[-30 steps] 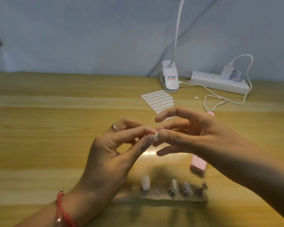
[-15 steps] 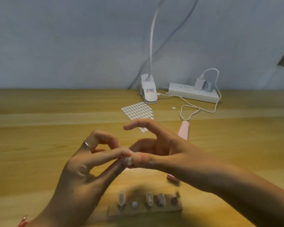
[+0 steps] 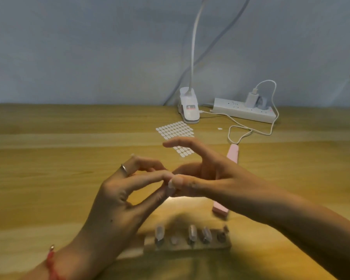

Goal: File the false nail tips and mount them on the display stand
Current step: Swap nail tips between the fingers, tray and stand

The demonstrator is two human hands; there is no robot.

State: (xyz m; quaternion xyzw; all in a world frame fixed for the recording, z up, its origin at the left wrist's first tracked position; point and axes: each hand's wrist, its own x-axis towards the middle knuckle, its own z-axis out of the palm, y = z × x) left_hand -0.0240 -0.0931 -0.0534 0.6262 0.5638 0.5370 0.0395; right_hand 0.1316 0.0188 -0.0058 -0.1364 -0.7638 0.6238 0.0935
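Left hand (image 3: pixel 117 199) and right hand (image 3: pixel 220 178) pinch one nail tip (image 3: pixel 171 183) together above display stand (image 3: pixel 188 246); blurry, probably prepping it for mounting.

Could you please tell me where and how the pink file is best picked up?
Probably across its two long sides, from above: the pink file lies flat on the table, long and narrow. Its middle is hidden behind the right hand.

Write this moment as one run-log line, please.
left hand: pinches false nail tip | right hand: pinches same tip | display stand: three tips mounted | pink nail file: on table
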